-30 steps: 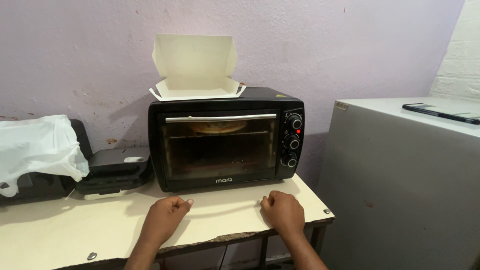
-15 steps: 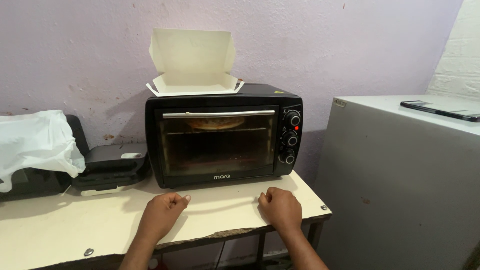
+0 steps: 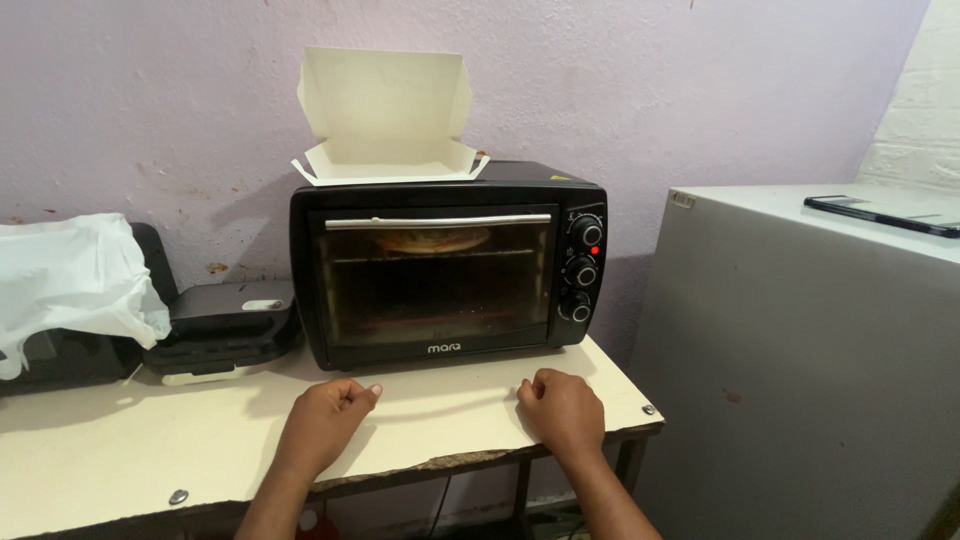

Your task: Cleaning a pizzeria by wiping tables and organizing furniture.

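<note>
Nearest, both hands rest on the pale counter (image 3: pixel 120 450) just in front of the black toaster oven (image 3: pixel 447 268). The left hand (image 3: pixel 325 418) lies below the oven's left half with its fingers curled into a loose fist, holding nothing; the right hand (image 3: pixel 562 405) lies below the oven's right end, fingers also curled in and empty.

The oven door is closed, and behind its glass a flat round of food (image 3: pixel 430 240) sits on the upper rack. The work looks to be at a waiting stage, with the food inside and the hands idle. The handle bar (image 3: pixel 438 222) runs across the top of the door, and three knobs (image 3: pixel 581 270) stand at the oven's right; reaching either would call for a hand to lift and uncurl.

On the oven's top stands an open white box (image 3: pixel 385 125), empty as far as can be seen.
</note>
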